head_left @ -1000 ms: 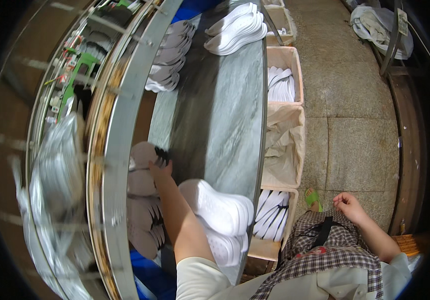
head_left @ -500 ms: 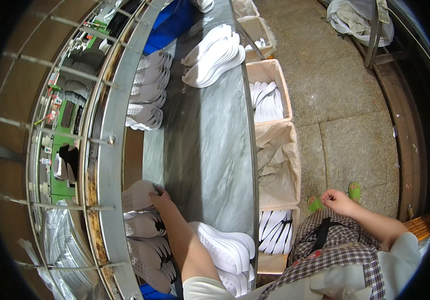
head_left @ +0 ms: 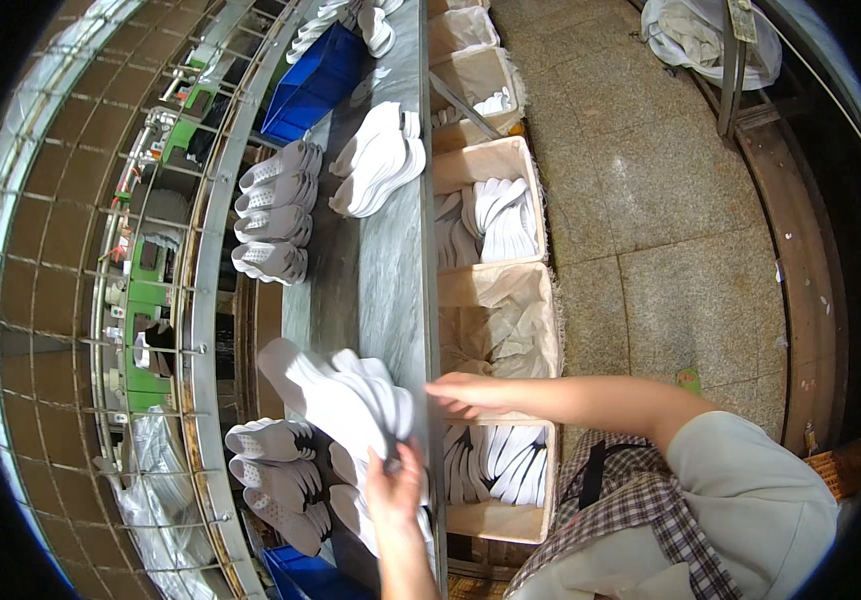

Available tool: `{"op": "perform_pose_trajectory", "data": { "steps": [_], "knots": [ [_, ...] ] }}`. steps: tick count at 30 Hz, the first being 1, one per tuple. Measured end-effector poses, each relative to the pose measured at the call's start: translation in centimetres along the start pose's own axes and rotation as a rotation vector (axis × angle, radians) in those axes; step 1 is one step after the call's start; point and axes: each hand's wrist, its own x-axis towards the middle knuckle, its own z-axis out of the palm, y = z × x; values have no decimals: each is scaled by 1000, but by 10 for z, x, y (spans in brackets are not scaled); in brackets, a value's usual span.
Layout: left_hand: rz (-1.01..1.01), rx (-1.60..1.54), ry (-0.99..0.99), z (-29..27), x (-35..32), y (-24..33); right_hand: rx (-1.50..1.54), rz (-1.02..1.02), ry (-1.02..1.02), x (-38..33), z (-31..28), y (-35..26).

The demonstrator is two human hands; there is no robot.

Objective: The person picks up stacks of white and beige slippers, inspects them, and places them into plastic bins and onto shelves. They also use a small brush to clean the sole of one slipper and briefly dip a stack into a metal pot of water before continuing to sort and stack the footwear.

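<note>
My left hand [head_left: 397,488] grips the near end of a stack of white shoe soles [head_left: 335,395]. The stack is tilted over the grey tabletop [head_left: 390,290] and slightly blurred. My right hand [head_left: 465,394] reaches across the table's right edge, its fingers extended and close to the soles, holding nothing that I can see. Under and beside my left forearm lie more white soles [head_left: 350,505], partly hidden. Several grey perforated shoe pieces [head_left: 275,470] are stacked along the left edge of the table.
Farther up the table stand another stack of white soles [head_left: 380,165], more grey shoe pieces [head_left: 275,210] and a blue bin [head_left: 318,85]. Along the right side run lined bins [head_left: 553,330], several with white soles in them. A metal rail and wire grid [head_left: 195,350] border the left.
My left hand has left the grey shoe piece at the left edge and now lifts white soles. My right hand has come from in front of my apron to the table's edge. The view has shifted.
</note>
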Motion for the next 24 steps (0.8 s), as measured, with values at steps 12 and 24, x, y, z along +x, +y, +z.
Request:
{"op": "perform_pose_trajectory", "data": {
  "steps": [12, 24],
  "knots": [
    [144, 635, -178, -52, -111, -175, 689, -53, -319, -116, -18, -13],
    [591, 645, -707, 15, -23, -195, 612, -277, 75, -263, -43, -36]
  ]
}}
